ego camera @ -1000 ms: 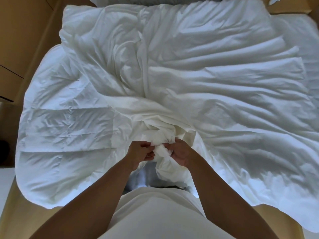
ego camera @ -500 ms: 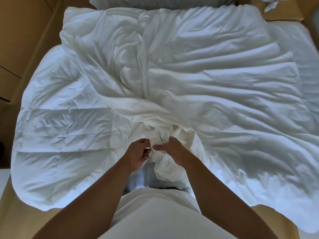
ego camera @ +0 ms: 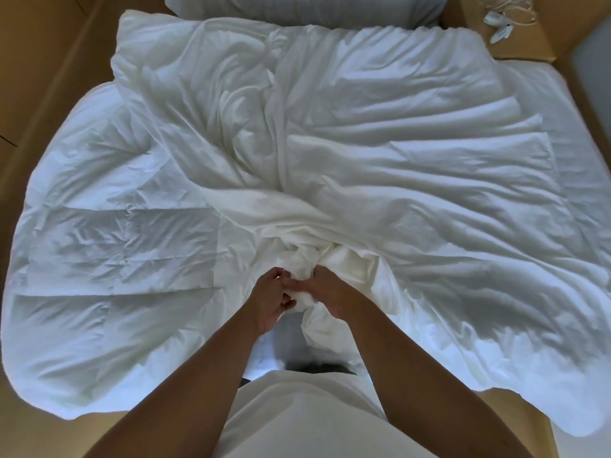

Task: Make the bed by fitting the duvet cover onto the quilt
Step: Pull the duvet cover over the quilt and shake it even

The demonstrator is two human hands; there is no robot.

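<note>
Duvet cover (ego camera: 413,166), white and heavily creased, lies spread over the right and middle of the bed, reaching from the pillow end down to the near edge. Its near middle portion is gathered into a tight bunch at the foot of the bed, directly in front of the person. The quilt (ego camera: 109,246), also white and stitched in square panels, lies uncovered on the left half, with its edge drooping over the near left side. The cover overlaps the quilt along a diagonal line through the middle.

Both hands meet at the gathered bunch. The left hand (ego camera: 269,300) has its fingers curled, pinching a wad of the white fabric. The right hand (ego camera: 327,292) grips the same wad from the other side, fingers wrapped into the folds. Whether the wad holds a quilt corner inside the cover cannot be told.

A white pillow (ego camera: 304,8) lies across the head of the bed. At the far right, a white cable with small plugs (ego camera: 501,19) rests on a wooden ledge (ego camera: 529,41). Wooden flooring (ego camera: 43,61) runs along the left side.
</note>
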